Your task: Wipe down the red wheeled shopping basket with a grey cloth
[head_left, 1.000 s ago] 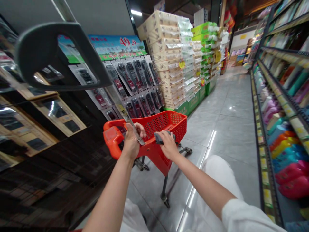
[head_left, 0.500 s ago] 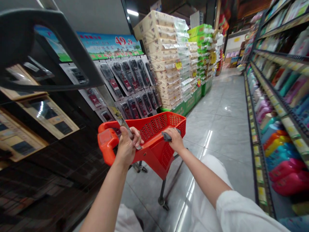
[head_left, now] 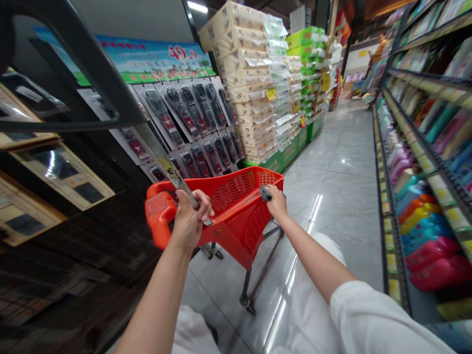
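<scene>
My left hand [head_left: 193, 212] is wrapped around the lower end of a long flat metal bar [head_left: 167, 169] that bears worn yellow marks. A large black loop-shaped handle [head_left: 94, 64] sits close to the camera at upper left, in line with the bar; how they join is hidden. My right hand [head_left: 276, 201] is closed around a dark grey object [head_left: 264, 193], too small to name. It is over the near side of a red plastic shopping cart [head_left: 236, 221], toward its far end. The cart's thick red handle [head_left: 159, 209] lies left of my left hand.
Hanging blister packs [head_left: 188, 110] fill the left rack, beside boxed goods [head_left: 61, 172]. Stacked cartons [head_left: 245, 83] line the aisle's left side. Shelves of bottles [head_left: 424, 216] run along the right. Grey tiled floor [head_left: 335, 162] extends ahead.
My right hand and the grey object have moved right and slightly up along the cart. My left hand still grips the bar. The view has shifted a little.
</scene>
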`<state>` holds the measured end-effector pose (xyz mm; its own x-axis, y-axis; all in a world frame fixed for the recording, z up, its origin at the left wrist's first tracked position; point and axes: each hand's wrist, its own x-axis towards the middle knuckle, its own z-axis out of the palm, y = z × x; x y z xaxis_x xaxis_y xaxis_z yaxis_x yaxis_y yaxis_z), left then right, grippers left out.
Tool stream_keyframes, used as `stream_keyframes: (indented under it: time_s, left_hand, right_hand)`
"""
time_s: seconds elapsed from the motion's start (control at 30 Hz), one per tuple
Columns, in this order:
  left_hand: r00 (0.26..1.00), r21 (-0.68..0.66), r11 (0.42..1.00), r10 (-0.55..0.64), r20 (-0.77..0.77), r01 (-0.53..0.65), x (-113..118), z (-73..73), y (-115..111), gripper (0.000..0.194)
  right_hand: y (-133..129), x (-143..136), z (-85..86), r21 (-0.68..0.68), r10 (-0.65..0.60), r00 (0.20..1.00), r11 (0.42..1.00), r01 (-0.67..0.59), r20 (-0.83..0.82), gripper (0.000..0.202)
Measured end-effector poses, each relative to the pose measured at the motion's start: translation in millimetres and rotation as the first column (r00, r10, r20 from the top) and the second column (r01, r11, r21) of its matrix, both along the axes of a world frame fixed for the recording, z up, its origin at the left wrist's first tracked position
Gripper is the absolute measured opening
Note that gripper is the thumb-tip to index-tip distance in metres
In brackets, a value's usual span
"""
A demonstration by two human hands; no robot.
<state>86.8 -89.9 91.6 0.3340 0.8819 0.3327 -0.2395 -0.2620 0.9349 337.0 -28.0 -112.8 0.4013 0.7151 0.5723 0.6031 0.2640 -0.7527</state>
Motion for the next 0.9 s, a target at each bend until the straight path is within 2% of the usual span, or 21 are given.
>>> stream_keyframes:
  time_s: [0.1,0.23,0.33,0.4,0.53,0.7,0.8,0.9]
  left_hand:
    - [1.000,0.005,1.000,-0.018,0.017,0.018,-2,-1.3,5,0.066]
    - [0.999,0.004,0.999,-0.035,0.010,0.035,-7,-0.1,10,0.067]
    - [0.999,-0.001,0.999,-0.044,0.004,0.044,-12,1.6,11,0.067]
    - [0.999,-0.010,0.999,-0.040,0.002,0.040,-14,1.9,11,0.067]
    - [0.999,-0.014,0.999,-0.040,0.003,0.040,-16,0.8,11,0.066]
    - [0.998,-0.018,0.998,-0.061,0.012,0.061,-16,0.0,10,0.066]
    - [0.998,-0.026,0.997,-0.067,0.014,0.067,-17,-0.5,11,0.066]
    - [0.997,-0.024,0.997,-0.070,0.018,0.071,-18,-1.3,13,0.066]
  right_hand:
    - [-26,-59,11.6,-0.020,0.025,1.000,0.999,-0.025,0.017,0.070]
    - [-70,-129,34.2,0.053,0.193,0.981,0.980,-0.194,0.019,0.078]
    - [-96,-158,40.9,0.186,0.322,0.941,0.923,-0.336,0.103,0.075]
    - [-104,-166,37.7,0.252,0.293,0.946,0.913,-0.320,0.140,0.068]
    - [-95,-163,24.8,0.267,0.126,0.983,0.951,-0.159,0.135,0.055]
    - [-65,-115,11.3,0.224,0.058,0.969,0.968,-0.114,0.240,0.051]
    - [-48,-79,0.8,0.167,-0.051,0.985,0.986,0.023,0.167,0.059]
    - [-37,-63,-7.3,0.111,-0.113,0.993,0.988,0.108,0.041,0.063]
